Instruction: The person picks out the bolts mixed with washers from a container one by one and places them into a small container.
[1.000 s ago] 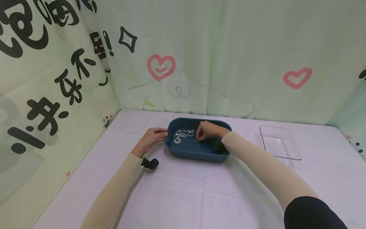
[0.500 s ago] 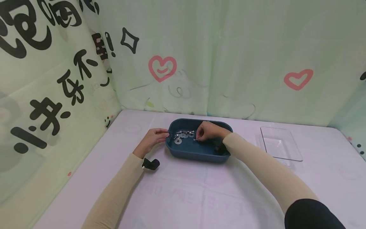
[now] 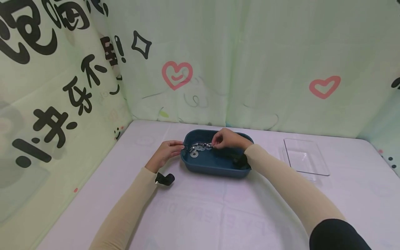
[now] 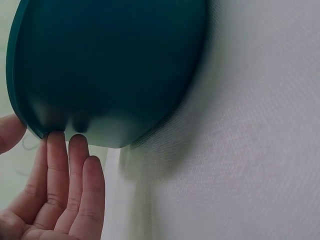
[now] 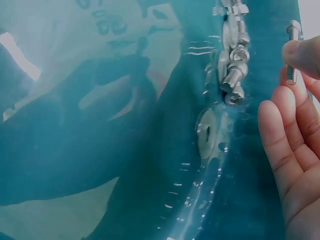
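Note:
A dark blue plastic basin point(image 3: 215, 171) stands on the table. My left hand point(image 3: 167, 152) holds its left end; in the left wrist view the thumb is at the rim and the fairly straight fingers point(image 4: 57, 175) lie against the outer wall. Over the inside of the basin my right hand point(image 3: 229, 139) pinches a silver bolt point(image 5: 293, 31) between thumb and index finger, the other fingers loosely bent. Near it on the basin floor is a heap of silver bolts point(image 5: 235, 75) with washers among them. A flat washer point(image 5: 206, 134) lies beside the heap.
A clear plastic tray point(image 3: 304, 156) sits to the right of the basin on the white-covered table point(image 3: 200, 211). Printed pale green curtains point(image 3: 265, 62) stand behind and at both sides. A black strap device point(image 3: 165, 179) is on the left wrist.
My right hand has lifted slightly and shifted a little left with the bolt, toward the heap. The left hand keeps its place at the basin.

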Tool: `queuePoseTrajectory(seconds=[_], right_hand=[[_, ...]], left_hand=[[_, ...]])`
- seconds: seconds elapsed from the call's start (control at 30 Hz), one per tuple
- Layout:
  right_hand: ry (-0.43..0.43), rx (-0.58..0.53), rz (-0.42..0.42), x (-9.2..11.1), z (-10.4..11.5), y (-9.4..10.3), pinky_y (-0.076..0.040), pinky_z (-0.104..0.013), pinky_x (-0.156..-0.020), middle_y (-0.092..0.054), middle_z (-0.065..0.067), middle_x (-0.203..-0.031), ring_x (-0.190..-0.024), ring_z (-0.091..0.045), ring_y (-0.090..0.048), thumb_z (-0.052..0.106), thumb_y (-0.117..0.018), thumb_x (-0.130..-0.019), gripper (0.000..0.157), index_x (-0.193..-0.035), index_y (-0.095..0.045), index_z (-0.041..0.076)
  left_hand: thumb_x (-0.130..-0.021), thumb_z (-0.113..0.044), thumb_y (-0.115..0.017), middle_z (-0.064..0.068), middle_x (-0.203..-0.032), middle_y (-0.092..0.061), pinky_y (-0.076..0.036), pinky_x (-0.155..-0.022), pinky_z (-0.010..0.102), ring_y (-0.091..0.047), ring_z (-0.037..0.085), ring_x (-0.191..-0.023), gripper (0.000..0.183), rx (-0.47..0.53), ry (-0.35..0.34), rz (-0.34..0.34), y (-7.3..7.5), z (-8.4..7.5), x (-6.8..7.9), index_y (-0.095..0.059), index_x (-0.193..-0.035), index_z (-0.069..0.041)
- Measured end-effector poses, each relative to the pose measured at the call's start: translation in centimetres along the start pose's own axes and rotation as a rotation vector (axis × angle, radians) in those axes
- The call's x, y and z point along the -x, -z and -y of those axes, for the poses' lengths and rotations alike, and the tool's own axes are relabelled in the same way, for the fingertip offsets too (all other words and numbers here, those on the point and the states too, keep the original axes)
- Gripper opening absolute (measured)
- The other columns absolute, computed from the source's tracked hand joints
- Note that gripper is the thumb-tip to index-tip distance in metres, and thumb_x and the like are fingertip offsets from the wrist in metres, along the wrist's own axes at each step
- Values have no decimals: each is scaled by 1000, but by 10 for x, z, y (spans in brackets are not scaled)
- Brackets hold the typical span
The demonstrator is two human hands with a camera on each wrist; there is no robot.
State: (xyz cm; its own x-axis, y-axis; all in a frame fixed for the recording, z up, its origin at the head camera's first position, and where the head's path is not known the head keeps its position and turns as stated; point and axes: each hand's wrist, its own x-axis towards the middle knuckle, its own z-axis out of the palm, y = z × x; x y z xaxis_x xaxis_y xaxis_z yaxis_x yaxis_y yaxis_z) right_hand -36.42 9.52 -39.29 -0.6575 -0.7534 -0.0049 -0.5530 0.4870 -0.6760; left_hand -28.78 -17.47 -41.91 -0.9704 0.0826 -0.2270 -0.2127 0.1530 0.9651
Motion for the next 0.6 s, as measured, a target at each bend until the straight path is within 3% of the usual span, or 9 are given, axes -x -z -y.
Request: queuePoseTrajectory(seconds=[0.17, 0.6], right_hand=[[-10, -32, -2, 0, 7, 3, -50, -20, -63, -68, -10, -81, -67, -10, -53, 2, -67, -81, 9, -89, -70, -3], [-19, -16, 3, 2, 17, 13, -51, -22, -64, -68, -8, -82, -69, -12, -55, 5, -67, -83, 13, -92, -70, -3]], left_hand=[[-93, -11, -57, 22, -133, -52, -47, -103, 35, -54, 28, -120, 41, 22, 13, -6, 0, -2, 2, -50, -130, 5], [-91, -12, -60, 18, -130, -56, -47, -102, 34, -59, 22, -113, 38, 27, 57, -47, 0, -6, -1, -54, -126, 2]])
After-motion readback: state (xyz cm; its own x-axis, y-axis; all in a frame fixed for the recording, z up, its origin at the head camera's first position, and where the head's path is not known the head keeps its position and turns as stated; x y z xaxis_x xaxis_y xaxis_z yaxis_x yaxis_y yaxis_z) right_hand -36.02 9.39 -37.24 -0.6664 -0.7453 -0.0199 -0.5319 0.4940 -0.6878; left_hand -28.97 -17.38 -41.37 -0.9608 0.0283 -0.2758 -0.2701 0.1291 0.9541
